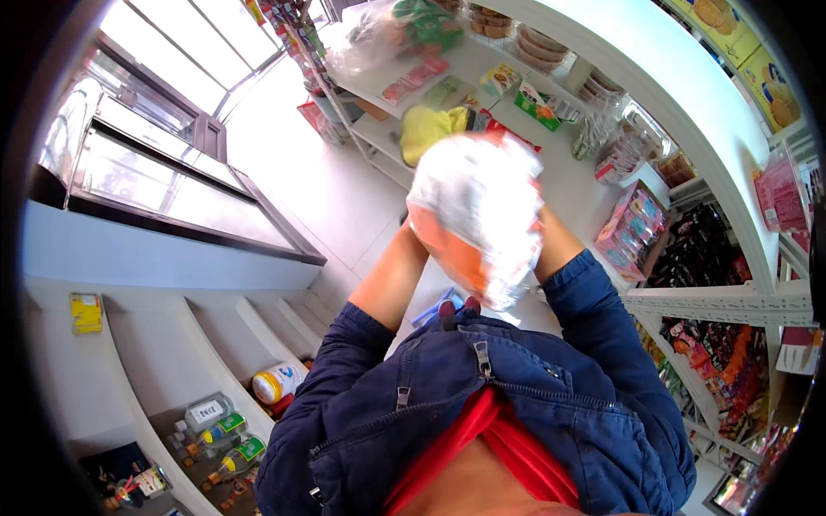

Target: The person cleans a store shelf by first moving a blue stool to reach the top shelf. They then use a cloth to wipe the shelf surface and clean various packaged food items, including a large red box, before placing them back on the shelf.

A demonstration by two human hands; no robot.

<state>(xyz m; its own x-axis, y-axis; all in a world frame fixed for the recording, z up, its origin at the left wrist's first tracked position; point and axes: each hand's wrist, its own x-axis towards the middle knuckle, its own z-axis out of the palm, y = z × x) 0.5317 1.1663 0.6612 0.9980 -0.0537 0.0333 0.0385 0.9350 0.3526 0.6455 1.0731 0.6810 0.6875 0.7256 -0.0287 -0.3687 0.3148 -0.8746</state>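
Before my chest I hold up a large silver-and-orange foil bag point(477, 213), blurred by motion and glare. My left hand point(416, 233) grips its left side, and my right hand point(544, 218) has the right side. Most of the fingers are hidden behind the bag. Just beyond it, a yellow cloth point(429, 129) lies on the edge of a white shelf point(561, 164). A red packet point(510, 132) is partly covered by the bag.
Green-and-white snack boxes point(537, 106), a pink display box point(632, 229) and plastic-wrapped goods fill the shelf on the right. At lower left, bottles point(235, 451) and a yellow-lidded canister point(277, 382) stand on white shelving. A blue object point(439, 306) lies on the floor near my shoes.
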